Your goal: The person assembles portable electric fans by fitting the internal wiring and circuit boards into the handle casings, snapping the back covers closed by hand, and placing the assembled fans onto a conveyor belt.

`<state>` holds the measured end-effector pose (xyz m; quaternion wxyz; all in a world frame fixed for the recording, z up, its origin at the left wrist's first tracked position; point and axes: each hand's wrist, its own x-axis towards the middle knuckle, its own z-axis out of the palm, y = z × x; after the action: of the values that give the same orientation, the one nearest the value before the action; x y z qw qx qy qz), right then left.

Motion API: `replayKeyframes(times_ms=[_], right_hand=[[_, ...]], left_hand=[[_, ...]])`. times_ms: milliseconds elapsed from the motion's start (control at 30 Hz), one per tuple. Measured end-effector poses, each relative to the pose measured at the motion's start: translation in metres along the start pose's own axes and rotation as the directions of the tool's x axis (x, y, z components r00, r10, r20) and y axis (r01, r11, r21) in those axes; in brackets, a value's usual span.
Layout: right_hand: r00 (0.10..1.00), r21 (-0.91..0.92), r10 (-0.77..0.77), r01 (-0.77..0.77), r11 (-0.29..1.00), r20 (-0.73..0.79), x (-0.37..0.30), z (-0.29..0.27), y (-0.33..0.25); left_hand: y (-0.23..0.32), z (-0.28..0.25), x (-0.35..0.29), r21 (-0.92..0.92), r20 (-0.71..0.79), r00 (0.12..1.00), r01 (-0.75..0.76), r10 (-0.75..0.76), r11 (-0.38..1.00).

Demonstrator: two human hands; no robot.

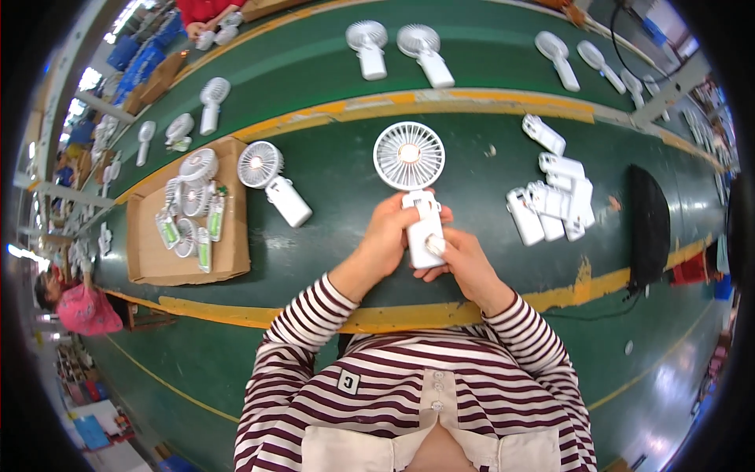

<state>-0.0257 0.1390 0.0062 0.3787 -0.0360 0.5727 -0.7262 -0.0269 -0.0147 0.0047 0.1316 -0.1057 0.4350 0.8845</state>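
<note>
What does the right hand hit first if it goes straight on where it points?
The white fan handle: the right hand points up-left and is touching it. Beyond that, probably the left hand, though depth is hard to judge from this one view.

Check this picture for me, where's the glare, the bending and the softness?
Head view: glare whitens the glossy green floor at lower right, and bright white lights wash out at upper left; head view: the worn yellow table edge curves with fisheye distortion, and corners go black; head view: the white round-headed plastic fan looks fairly crisp, the far-left background softer.
</note>
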Motion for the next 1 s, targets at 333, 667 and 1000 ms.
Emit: replayKeyframes(times_ms=[333, 667, 1000], right_hand=[[0.744, -0.783, -0.669, 0.419, 0.461, 0.004, 0.0, -0.001, 0.058], [0.739, -0.734, -0.665, 0.392, 0.555, -0.108, 0.009, -0.01, 0.058], [0.769, -0.747, -0.619, 0.316, 0.585, -0.16, 0.006, -0.006, 0.067]], left_hand=[[0.155, -0.101, 0.17, 0.867, -0.431, 0.69, 0.138, 0.581, 0.479], [0.267, -0.174, 0.19, 0.917, -0.399, 0.594, 0.245, 0.699, 0.315], [0.374, -0.406, 0.041, 0.652, -0.623, 0.24, 0.685, 0.744, 0.325]])
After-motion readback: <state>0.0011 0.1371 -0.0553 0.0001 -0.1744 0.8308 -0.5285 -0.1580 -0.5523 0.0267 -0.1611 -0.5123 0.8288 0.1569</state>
